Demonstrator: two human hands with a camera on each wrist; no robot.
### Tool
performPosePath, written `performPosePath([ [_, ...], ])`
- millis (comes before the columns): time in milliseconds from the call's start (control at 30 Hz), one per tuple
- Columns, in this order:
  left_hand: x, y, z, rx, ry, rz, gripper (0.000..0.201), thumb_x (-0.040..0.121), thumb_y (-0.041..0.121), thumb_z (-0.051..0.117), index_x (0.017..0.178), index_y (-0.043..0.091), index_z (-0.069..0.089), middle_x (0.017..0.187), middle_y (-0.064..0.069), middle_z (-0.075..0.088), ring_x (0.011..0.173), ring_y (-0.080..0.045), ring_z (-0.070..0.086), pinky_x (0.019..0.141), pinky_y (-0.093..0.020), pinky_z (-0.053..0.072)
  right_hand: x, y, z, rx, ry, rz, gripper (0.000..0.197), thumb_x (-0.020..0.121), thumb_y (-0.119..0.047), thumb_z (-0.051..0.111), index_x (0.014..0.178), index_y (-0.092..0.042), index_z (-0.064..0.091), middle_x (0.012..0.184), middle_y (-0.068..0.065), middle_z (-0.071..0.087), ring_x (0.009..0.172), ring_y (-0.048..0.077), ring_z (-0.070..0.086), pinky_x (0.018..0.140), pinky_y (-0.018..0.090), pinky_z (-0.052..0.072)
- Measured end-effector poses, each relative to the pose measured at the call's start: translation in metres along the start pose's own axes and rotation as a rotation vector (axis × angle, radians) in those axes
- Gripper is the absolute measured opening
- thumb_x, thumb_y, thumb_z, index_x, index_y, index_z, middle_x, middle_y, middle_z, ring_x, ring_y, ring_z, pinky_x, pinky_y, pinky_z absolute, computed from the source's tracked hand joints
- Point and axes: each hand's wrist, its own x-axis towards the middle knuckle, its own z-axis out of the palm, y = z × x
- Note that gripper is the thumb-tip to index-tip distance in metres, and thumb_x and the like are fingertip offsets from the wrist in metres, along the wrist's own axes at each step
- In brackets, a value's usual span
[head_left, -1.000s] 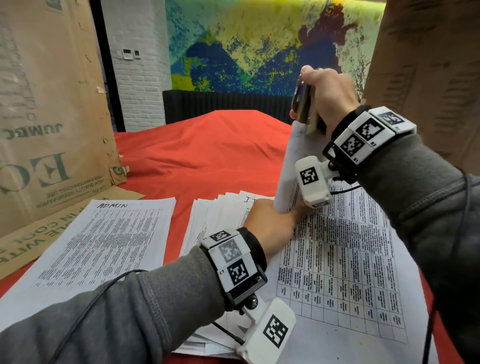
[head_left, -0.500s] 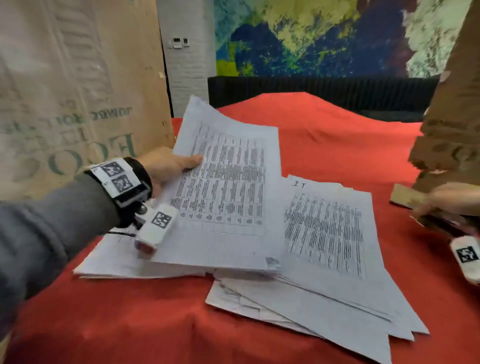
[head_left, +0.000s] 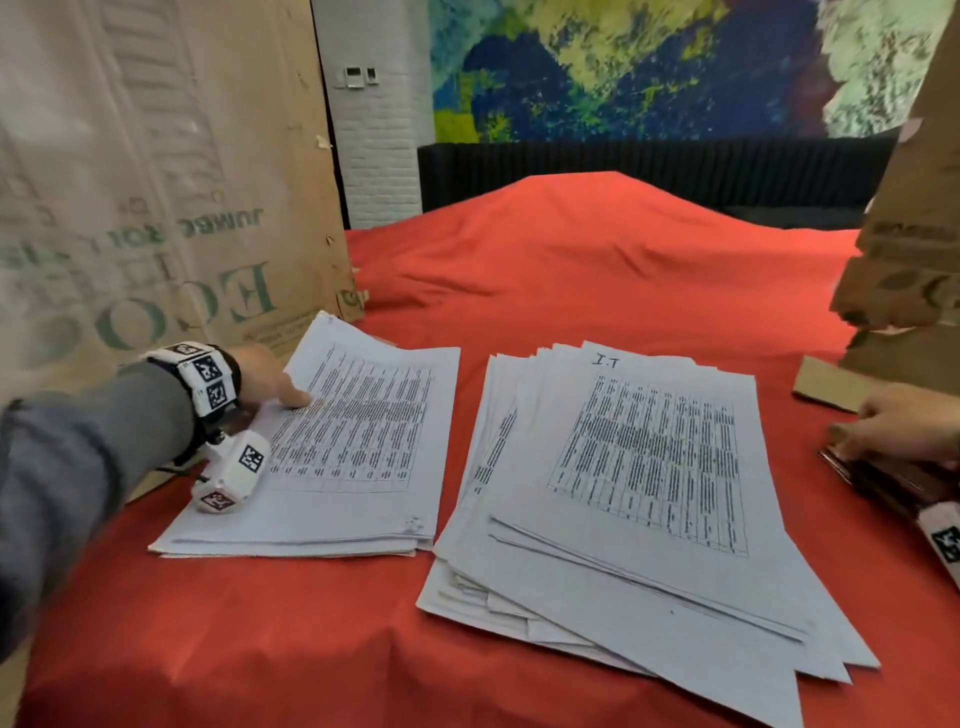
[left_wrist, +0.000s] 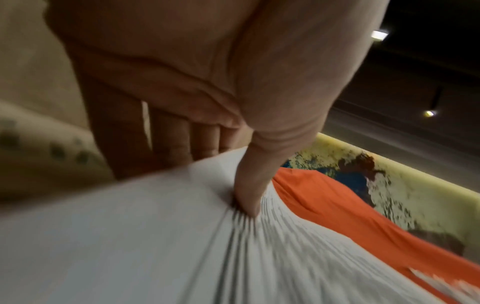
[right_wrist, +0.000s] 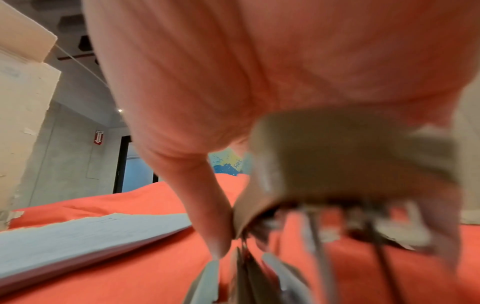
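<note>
A stapled set of printed sheets (head_left: 358, 441) lies on top of the left paper pile on the red cloth. My left hand (head_left: 291, 395) pinches its far left edge. In the left wrist view the thumb (left_wrist: 249, 185) presses on top of the sheets (left_wrist: 130, 236) and the fingers reach beneath. A fanned pile marked "I.T" (head_left: 644, 467) lies to the right. At the far right my right hand (head_left: 857, 436) grips a dark stapler (head_left: 883, 478) low on the cloth. In the right wrist view the stapler (right_wrist: 337, 154) is held between thumb and fingers beside the pile (right_wrist: 78, 236).
A tall cardboard box (head_left: 156, 182) stands close behind the left pile. Another cardboard box (head_left: 914, 234) with a flap (head_left: 826, 384) stands at the right, just behind my right hand. The red cloth (head_left: 571, 270) rises to a hump at the back.
The right hand came down from the sheets' raised corner and brought the stapler to the cloth at the right. The left hand carried the stapled set leftward and lowered it onto the left pile.
</note>
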Motion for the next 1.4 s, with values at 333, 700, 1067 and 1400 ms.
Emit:
performPosePath([
  [333, -0.015, 0.012, -0.01, 0.288, -0.012, -0.078, 0.057, 0.085, 0.055, 0.079, 0.109, 0.004, 0.07, 0.099, -0.004, 0.072, 0.088, -0.021, 0.063, 0.078, -0.029, 0.049, -0.015, -0.011, -0.005, -0.114, 0.016, -0.014, 0.029, 0.081, -0.038, 0.08, 0.072, -0.012, 0.071, 0.081, 0.007, 0.069, 0.077, 0.021, 0.065, 0.057, 0.028, 0.041],
  [700, -0.081, 0.239, 0.02, 0.046, 0.107, 0.694, 0.052, 0.089, 0.069, 0.065, 0.1, 0.02, 0.077, 0.099, 0.002, 0.075, 0.096, -0.022, 0.07, 0.079, -0.03, 0.053, -0.065, -0.109, -0.021, 0.013, -0.031, -0.141, 0.04, 0.083, -0.044, 0.079, 0.069, -0.013, 0.059, 0.071, 0.003, 0.064, 0.063, 0.018, 0.059, 0.052, 0.025, 0.042],
  [1067, -0.104, 0.266, 0.041, 0.341, -0.027, 0.617, 0.121, 0.055, 0.082, 0.082, 0.15, 0.016, 0.045, 0.143, -0.006, 0.054, 0.123, -0.031, 0.059, 0.101, -0.047, 0.053, -0.065, -0.112, -0.001, 0.363, -0.076, -0.03, 0.046, 0.077, -0.027, 0.091, 0.094, -0.004, 0.056, 0.088, 0.007, 0.059, 0.083, 0.025, 0.058, 0.054, 0.028, 0.038],
  [1400, -0.082, 0.242, 0.027, -0.171, 0.031, 0.491, 0.12, 0.072, 0.082, 0.07, 0.157, 0.006, 0.031, 0.157, -0.01, 0.046, 0.139, -0.031, 0.05, 0.113, -0.045, 0.044, -0.066, -0.06, -0.012, 1.011, -0.242, -0.225, 0.026, 0.09, 0.015, 0.063, 0.108, 0.0, 0.072, 0.097, 0.016, 0.078, 0.084, 0.028, 0.074, 0.057, 0.031, 0.063],
])
